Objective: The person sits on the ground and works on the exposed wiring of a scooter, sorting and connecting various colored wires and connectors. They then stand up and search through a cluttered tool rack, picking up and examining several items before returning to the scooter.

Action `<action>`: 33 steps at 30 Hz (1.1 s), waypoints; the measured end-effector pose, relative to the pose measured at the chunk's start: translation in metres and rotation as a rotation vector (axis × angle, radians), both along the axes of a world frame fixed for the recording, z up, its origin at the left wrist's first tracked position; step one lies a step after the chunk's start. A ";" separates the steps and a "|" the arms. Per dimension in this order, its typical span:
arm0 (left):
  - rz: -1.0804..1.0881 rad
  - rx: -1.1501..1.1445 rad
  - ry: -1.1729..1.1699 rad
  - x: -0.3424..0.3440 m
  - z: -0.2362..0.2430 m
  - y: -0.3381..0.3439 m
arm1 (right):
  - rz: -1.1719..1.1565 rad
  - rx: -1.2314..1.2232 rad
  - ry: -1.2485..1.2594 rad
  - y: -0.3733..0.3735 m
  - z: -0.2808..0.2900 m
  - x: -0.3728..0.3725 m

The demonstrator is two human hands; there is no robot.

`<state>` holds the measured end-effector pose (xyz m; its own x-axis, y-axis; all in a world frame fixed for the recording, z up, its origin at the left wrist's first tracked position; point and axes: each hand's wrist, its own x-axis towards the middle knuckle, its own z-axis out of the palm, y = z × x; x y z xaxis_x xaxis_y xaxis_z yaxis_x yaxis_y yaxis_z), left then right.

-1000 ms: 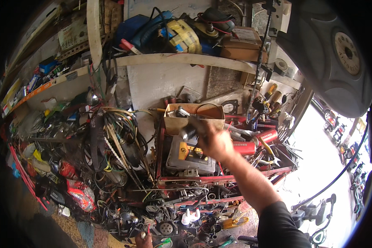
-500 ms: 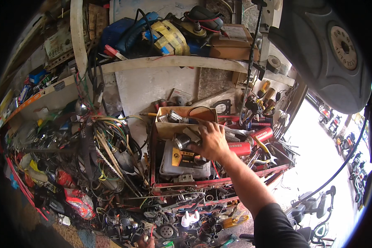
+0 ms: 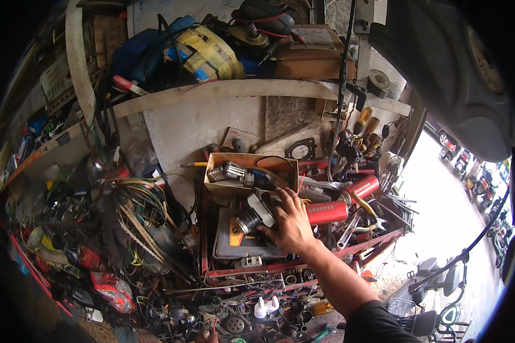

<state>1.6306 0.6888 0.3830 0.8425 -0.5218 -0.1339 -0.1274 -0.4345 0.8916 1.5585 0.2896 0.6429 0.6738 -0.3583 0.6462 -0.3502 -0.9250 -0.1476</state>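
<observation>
Over a grey tool case [image 3: 224, 234] with a yellow label, my right hand [image 3: 293, 224] is closed round a metal part with a dark block-like body and a ribbed, silvery round end [image 3: 249, 220]. The thumb lies below it, the fingers above. Just beyond stands an open cardboard box [image 3: 220, 187] with another silvery ribbed part [image 3: 234, 172] inside. Two red cylinders [image 3: 327, 212] lie to the right of my fingers. At the lower edge, only the fingertips of my left hand [image 3: 206, 336] show, pinched near a thin red thing too small to name.
The red metal tray [image 3: 303, 255] also bears pliers [image 3: 367, 224] and other tools. Bundled cables [image 3: 133, 200] hang to the left. Above runs a shelf [image 3: 212, 91] with a yellow-taped bundle. A dark rounded object [image 3: 440, 74] hangs at upper right. Loose parts crowd below.
My right hand has drawn the ribbed metal part back from the cardboard box toward me, over the grey case. The view has shifted slightly; my left hand shows less at the lower edge.
</observation>
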 end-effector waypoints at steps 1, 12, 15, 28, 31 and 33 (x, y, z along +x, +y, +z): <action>0.012 -0.018 0.043 0.001 0.000 -0.001 | 0.006 0.007 -0.002 0.001 -0.001 -0.001; -0.012 0.175 -0.050 0.007 -0.004 -0.008 | 0.064 0.042 -0.067 0.000 -0.002 -0.001; -0.024 0.145 0.022 0.008 0.007 -0.014 | 0.080 0.028 -0.083 -0.001 -0.003 -0.002; -0.109 0.273 -0.135 0.006 0.003 -0.019 | 0.080 0.086 -0.079 -0.001 -0.003 -0.005; -0.096 0.194 -0.060 0.005 0.004 -0.019 | 0.089 0.103 -0.098 0.000 -0.003 -0.005; -0.078 0.123 -0.024 0.003 0.009 -0.020 | 0.107 0.109 -0.120 -0.001 -0.003 -0.005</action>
